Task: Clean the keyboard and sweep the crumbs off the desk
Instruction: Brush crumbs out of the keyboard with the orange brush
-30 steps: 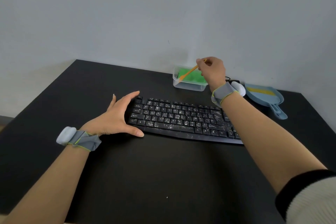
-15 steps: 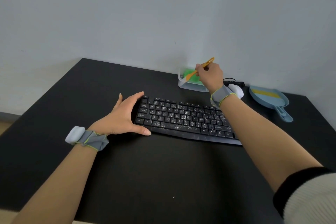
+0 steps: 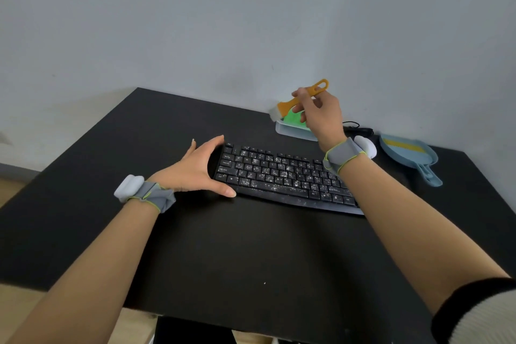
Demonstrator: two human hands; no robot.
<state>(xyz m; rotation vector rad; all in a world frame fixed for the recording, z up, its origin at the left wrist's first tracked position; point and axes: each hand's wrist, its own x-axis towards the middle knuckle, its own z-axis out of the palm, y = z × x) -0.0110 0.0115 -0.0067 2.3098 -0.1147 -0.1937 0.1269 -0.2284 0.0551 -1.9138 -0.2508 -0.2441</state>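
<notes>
Two fingers (image 3: pixel 300 100) — orange brush (image 3: pixel 298 100) between.

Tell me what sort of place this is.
Probably a home or office computer desk: a crumb-speckled black keyboard on a black desk set against a plain wall, with a blue dustpan nearby.

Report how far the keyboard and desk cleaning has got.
Done: only the tool pickup. The right hand holds the orange-handled brush above the clear plastic box of green material. In hand: the left hand braces the left end of the black keyboard. Left: white crumbs cover the keys, one speck lies on the black desk, and the light blue dustpan sits unused.
</notes>
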